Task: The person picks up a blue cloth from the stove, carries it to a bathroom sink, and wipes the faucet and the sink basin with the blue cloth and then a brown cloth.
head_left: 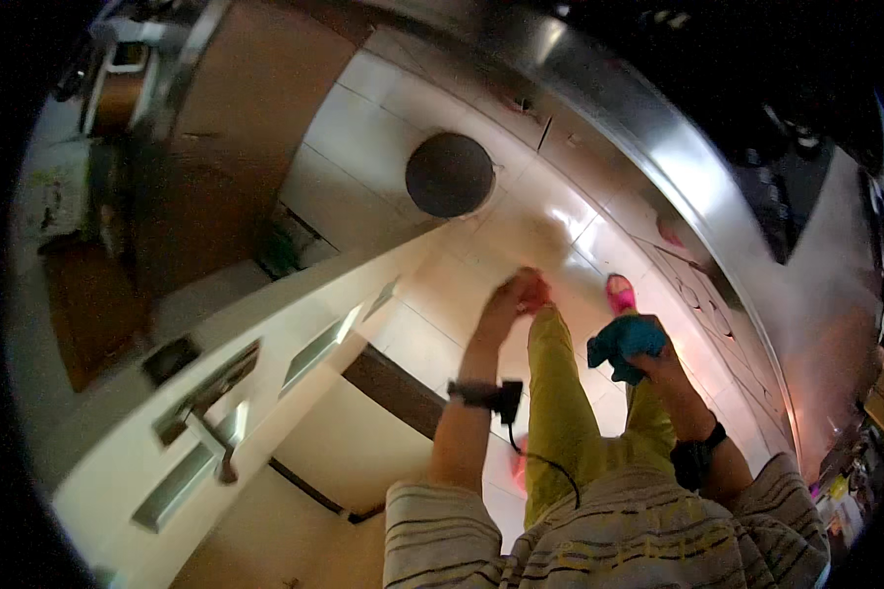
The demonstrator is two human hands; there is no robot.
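A crumpled teal cloth is bunched in my right hand, whose fingers close around it in front of my right thigh. My left hand hangs over my left knee, blurred, with its fingers hard to make out. Something reddish shows beside its fingertips, and I cannot tell whether it is part of the hand or a thing behind it. Below the hands are my yellow-green trousers and a pink slipper on the tiled floor.
A white door with a lever handle stands on the left. Ahead on the floor is a dark round object. A steel-edged counter curves along the right, above cabinet fronts. Far left is a brown panel.
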